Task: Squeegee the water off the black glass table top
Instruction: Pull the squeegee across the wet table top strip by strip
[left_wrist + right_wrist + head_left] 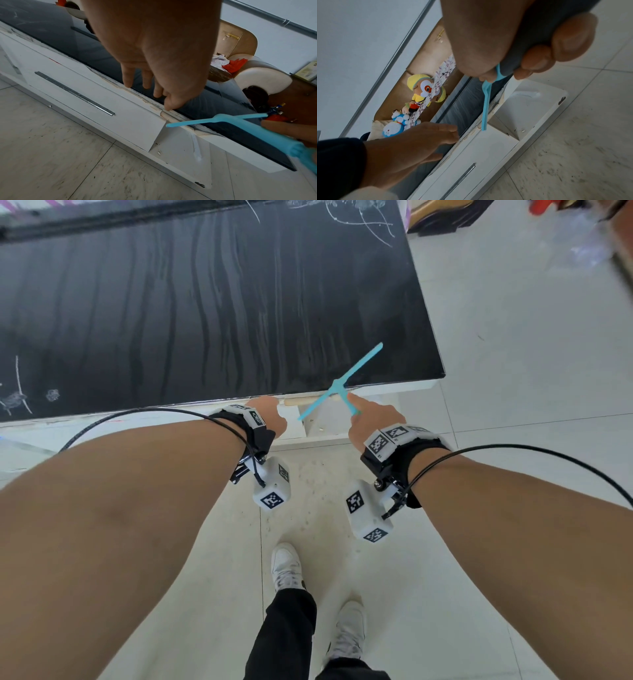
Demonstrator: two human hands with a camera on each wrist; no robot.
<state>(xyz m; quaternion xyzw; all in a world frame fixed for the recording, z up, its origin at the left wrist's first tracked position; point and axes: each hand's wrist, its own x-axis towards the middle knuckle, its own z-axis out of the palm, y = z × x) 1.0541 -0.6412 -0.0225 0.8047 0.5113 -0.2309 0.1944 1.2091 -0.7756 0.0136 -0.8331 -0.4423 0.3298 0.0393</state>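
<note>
The black glass table top (205,302) fills the upper part of the head view, streaked with thin lines of water. My right hand (373,419) grips the handle of a light blue squeegee (342,381). Its blade lies slantwise across the table's front edge near the right corner, half over the glass and half past it. The left wrist view shows the squeegee (240,124) just above the edge. My left hand (145,92) holds nothing, and its straight fingertips touch the chipped front edge left of the blade. The right wrist view shows the blade (486,105) and my left hand (423,139).
Under the glass is a white cabinet with a drawer and a metal handle (73,93). The tiled floor (308,474) below the edge is speckled with drops. My white shoes (286,566) stand close to it. Plush toys (419,92) lie on a sofa behind the table.
</note>
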